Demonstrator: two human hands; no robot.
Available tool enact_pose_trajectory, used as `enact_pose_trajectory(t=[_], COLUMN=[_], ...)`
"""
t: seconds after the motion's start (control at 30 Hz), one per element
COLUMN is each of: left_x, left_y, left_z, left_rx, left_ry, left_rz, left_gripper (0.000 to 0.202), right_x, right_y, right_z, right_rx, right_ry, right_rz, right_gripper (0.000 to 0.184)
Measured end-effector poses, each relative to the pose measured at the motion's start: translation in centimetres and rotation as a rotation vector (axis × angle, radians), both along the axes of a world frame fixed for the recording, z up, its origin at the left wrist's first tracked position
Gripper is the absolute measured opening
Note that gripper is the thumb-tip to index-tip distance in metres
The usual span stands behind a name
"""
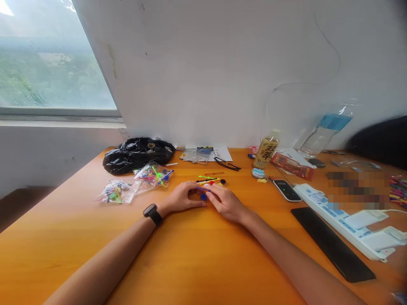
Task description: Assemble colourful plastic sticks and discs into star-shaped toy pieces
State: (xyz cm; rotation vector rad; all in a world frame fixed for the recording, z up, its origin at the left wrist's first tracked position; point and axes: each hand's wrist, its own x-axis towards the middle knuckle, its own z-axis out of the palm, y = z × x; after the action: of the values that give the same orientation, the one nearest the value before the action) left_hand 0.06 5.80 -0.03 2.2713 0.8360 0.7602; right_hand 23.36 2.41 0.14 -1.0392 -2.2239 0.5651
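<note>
My left hand [182, 197], with a black watch [153, 214] on its wrist, curves over the table with a gap between thumb and fingers. Its fingertips are at one end of a thin blue plastic strip [202, 189]. The other end is pinched by my right hand [227, 203], closed from the right. Just below the strip, between the hands, is a small round blue piece [203, 197]; whether it is joined to the strip I cannot tell. Behind my fingers lie loose yellow, green and black pointers [206, 178], a red round piece [211, 183] and a black disc [223, 181].
Clear bags of colourful parts [116, 191] and a black plastic bag [136, 154] lie left. Glasses [227, 164] sit at the back. On the right are a drink bottle [266, 149], a white device [286, 190], a power strip [341, 222] and a black slab [332, 243].
</note>
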Motion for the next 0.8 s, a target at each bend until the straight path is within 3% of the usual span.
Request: enact_pose_trajectory(t=[0.2,0.33,0.53,0.8], left_x=[-0.2,-0.2,-0.1,0.0], left_y=[0.2,0.2,0.4,0.3], left_z=[-0.4,-0.5,-1.0,-1.0], left_rx=[-0.123,-0.162,-0.135,-0.068], left_ry=[-0.059,-0.084,-0.089,-0.061], left_rz=[-0.001,-0.010,0.000,0.017], left_gripper=[0.038,0.042,0.030,0.021], right_x=[-0.2,-0.6,-1.2,-1.1], right_y=[0.0,0.1,0.4,0.9], right_z=[-1.1,-1.3,-1.9,-2.0], right_rx=[-0.083,-0.085,-0.169,-0.119], right_ry=[0.119,0.153,0.278,0.272], right_rz=[-0.132,-0.057,0.031,-0.081], right_gripper=[0.024,0.018,0.014,0.009])
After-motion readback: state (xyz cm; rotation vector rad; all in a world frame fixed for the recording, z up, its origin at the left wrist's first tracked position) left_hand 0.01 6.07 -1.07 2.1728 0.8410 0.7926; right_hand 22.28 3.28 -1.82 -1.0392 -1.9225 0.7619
